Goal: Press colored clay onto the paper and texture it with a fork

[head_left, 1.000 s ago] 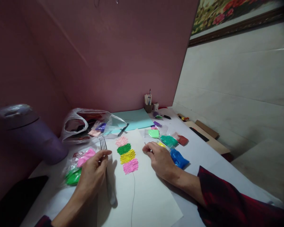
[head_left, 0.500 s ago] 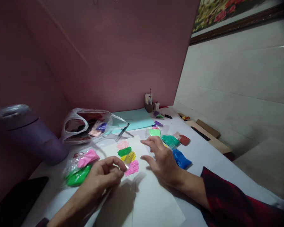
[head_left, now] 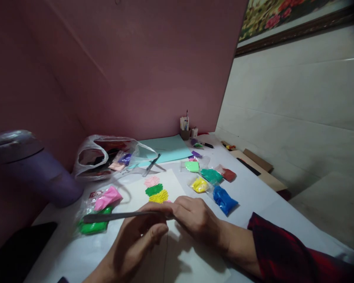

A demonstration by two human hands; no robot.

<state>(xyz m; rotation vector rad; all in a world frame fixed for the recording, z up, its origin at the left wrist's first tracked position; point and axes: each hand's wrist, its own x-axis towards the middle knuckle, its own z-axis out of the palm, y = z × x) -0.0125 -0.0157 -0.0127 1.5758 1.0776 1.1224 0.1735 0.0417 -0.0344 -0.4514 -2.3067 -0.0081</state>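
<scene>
A long grey modelling tool point(head_left: 115, 215) with a flat, wider end lies sideways across my hands, its wide end pointing left. My left hand point(head_left: 138, 236) is closed around its right part, thumb bent below and fingers behind. At the tool's right end, the fingers of my right hand point(head_left: 194, 220) are closed on it and touch the left fingertips. Below is a sheet of white paper point(head_left: 174, 184). On it sits a column of textured clay patches: light pink point(head_left: 152, 181), green point(head_left: 153, 190) and yellow point(head_left: 158, 196). A brighter pink patch is mostly hidden behind my hands.
Bagged clay lies to the right: yellow point(head_left: 200, 184), blue point(head_left: 224, 200), teal point(head_left: 211, 176). Left are pink point(head_left: 107, 197) and green point(head_left: 96, 227) packs, a purple bottle point(head_left: 38, 173) and a plastic bag point(head_left: 91, 173). Behind lie a pen point(head_left: 152, 164) and blue paper point(head_left: 168, 148).
My right hand has moved left and down and closed on the tool beside my left hand. The tool now lies sideways in plain view. The bright pink patch has become mostly covered.
</scene>
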